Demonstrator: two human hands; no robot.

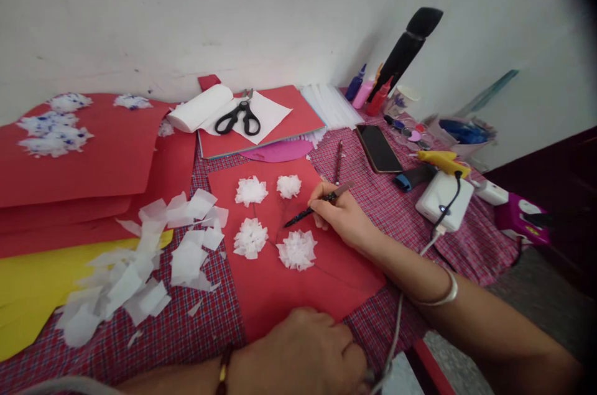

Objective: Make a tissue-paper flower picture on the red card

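My right hand point(338, 211) pinches a black speckled pen point(303, 216), its tip down at the red paper sheet point(261, 302). Thin dark lines run across this sheet between white tissue-paper flowers. Two flowers lie higher up, a left one point(250, 191) and a right one point(288, 186). Two more sit lower, one at left point(250, 238) and one point(297, 250) just below the pen tip. At the sheet's near edge rests my left hand point(298, 354), back up with its fingers curled under. Whatever those fingers hold, if anything, is hidden.
Cut tissue pieces point(125, 283) lie to the left, near yellow paper point(23, 289) and red sheets point(79, 177). Black-handled scissors point(239, 118) and a white roll point(200, 107) are behind. On the right are a phone point(379, 149), a yellow glue gun point(443, 162) and a cabled white box point(445, 202).
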